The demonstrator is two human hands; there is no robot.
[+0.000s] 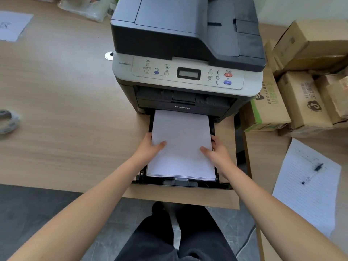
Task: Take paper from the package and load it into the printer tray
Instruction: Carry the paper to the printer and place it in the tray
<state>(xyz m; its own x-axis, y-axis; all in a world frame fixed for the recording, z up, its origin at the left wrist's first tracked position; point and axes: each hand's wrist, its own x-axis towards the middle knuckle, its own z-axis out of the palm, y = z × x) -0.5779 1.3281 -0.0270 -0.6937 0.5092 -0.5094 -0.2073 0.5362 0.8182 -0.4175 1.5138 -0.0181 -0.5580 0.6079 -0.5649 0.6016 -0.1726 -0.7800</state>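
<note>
A grey and black printer (188, 53) stands on a light wooden desk (66, 110). Its black paper tray (180, 183) is pulled out toward me at the desk's front edge. A thick stack of white paper (181, 146) lies over the tray, its far end reaching into the printer's slot. My left hand (150, 147) grips the stack's left edge, thumb on top. My right hand (216, 151) grips the right edge the same way. The paper package is not in view.
Several cardboard boxes (301, 81) are piled to the right of the printer. A lined sheet with a pen (312, 172) lies on a lower surface at right. A white sheet (13, 25) and a tape roll (7, 121) sit at the desk's left.
</note>
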